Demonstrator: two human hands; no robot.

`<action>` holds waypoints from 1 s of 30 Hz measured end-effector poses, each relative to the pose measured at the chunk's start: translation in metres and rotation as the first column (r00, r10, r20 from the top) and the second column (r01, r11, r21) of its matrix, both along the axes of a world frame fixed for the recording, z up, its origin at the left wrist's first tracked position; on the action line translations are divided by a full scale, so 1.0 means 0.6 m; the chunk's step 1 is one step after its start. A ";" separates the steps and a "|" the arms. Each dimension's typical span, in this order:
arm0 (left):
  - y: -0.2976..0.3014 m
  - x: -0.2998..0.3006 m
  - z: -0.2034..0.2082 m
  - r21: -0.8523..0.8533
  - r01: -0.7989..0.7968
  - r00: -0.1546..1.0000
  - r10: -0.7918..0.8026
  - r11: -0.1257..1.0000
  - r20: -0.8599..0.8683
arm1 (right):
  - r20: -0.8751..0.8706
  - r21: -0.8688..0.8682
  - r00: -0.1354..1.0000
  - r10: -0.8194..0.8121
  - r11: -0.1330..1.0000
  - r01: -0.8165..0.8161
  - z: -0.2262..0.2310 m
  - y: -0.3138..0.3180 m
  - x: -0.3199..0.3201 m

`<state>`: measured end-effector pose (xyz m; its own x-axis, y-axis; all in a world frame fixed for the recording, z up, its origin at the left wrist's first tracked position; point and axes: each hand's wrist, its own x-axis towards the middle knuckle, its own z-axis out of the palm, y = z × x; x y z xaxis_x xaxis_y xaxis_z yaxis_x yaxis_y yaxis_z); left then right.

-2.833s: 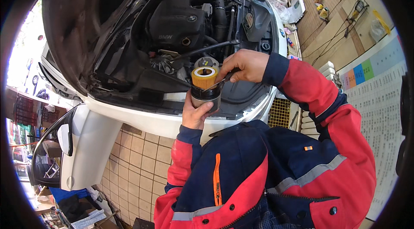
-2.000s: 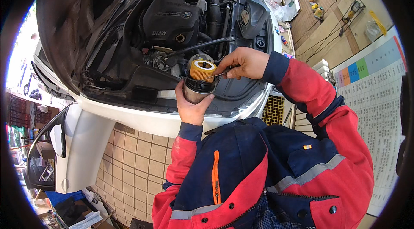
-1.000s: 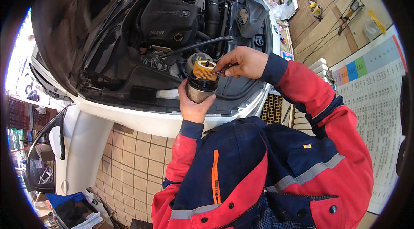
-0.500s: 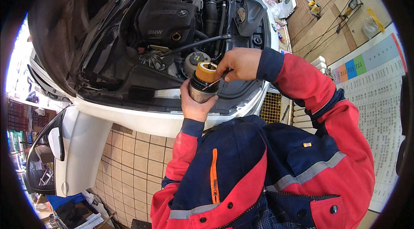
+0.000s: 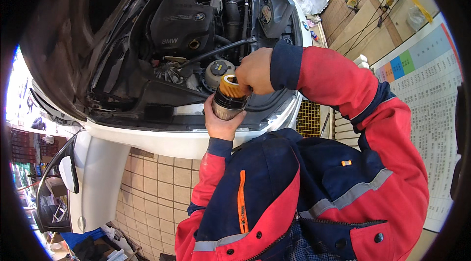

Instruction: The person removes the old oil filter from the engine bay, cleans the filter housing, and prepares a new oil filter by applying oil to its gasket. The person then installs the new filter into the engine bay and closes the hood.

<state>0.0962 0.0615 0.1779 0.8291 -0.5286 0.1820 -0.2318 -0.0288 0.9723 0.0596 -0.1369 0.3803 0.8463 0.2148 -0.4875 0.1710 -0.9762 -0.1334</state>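
My left hand (image 5: 220, 122) is wrapped round a grey metallic, cup-shaped oil filter cap (image 5: 227, 112) with a black upper part. Standing up out of it is a pleated orange-yellow oil filter (image 5: 229, 87) with a round hole in its top. My right hand (image 5: 256, 71) is closed at the filter's right side, knuckles up. The fingertips and the thin metal pick seen in them earlier are hidden now. Both hands are above the front edge of the engine bay, close to a round reservoir with a dark cap (image 5: 219, 68).
A white car stands bonnet up, its dark engine cover (image 5: 181, 23) showing an oil filler opening (image 5: 194, 44). A black strut (image 5: 216, 54) crosses the bay. An open car door (image 5: 93, 177) is at the left; a printed chart (image 5: 417, 89) is at the right.
My right hand has turned and shifted left, closer against the filter, hiding the pick. The left hand still holds the cap, and the view has shifted slightly.
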 end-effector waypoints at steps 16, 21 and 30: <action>-0.006 -0.005 0.014 -0.007 -0.094 0.993 0.095 0.996 0.066 | 0.175 -0.138 0.978 -0.116 0.980 0.141 -0.002 0.022 -0.036; -0.012 -0.003 0.004 -0.043 -0.211 0.971 0.215 0.976 0.103 | 0.409 -0.111 0.905 -0.118 0.978 0.178 -0.038 0.037 -0.048; -0.013 0.012 -0.006 -0.584 -0.225 0.888 -0.082 0.780 -0.453 | 0.474 0.513 0.585 -0.658 0.746 0.424 -0.130 0.107 -0.033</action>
